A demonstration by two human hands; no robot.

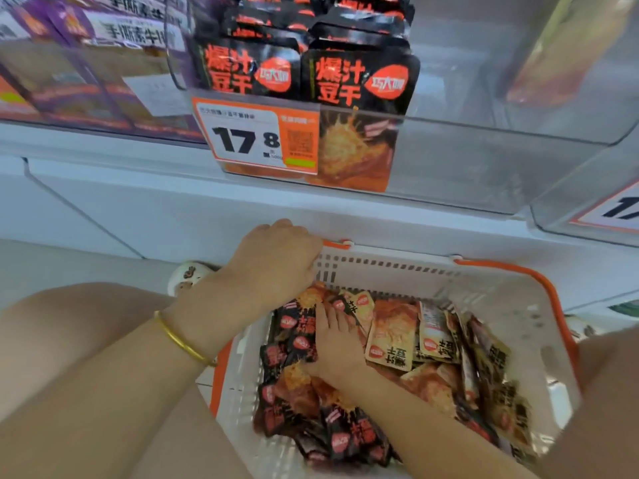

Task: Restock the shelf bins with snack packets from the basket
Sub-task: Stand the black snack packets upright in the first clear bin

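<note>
Left hand [273, 261] curled, gripping, right hand [337, 344] flat, palm down

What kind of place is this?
Most likely a shop's snack aisle: a price tag reading 17.8 on a clear shelf bin, identical black snack packets lined up inside, and a shopping basket below.

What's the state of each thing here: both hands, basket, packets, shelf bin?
left hand: grips the basket's far corner rim.
right hand: in the basket, fingers flat on packets, no grip evident.
basket: below the shelf, partly filled.
snack packets: loose heap in the basket.
shelf bin: black packets upright in rows at its left, right part looks bare.
</note>
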